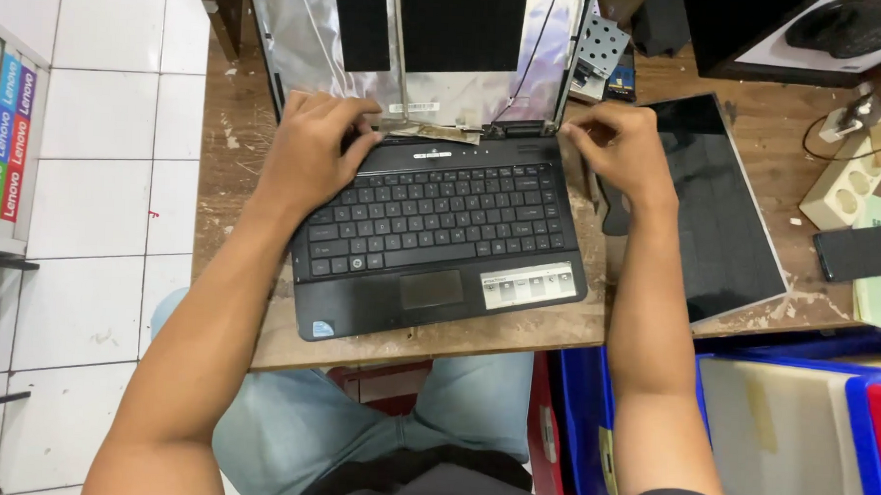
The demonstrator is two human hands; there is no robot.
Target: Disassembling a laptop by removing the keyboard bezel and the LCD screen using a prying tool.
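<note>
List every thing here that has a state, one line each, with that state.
laptop: lid open, screen panel taken out, bare back cover with foil showing
loose screen panel: lying flat on the table right of the laptop, dark
left hand: resting on the laptop's upper left corner by the hinge, holding nothing
right hand: fingers curled at the right hinge
phone: flat, screen dark

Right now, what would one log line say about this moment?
left hand: on laptop top left, by hinge | right hand: at right hinge corner | lid back: screen out | loose panel: on table, right
</note>
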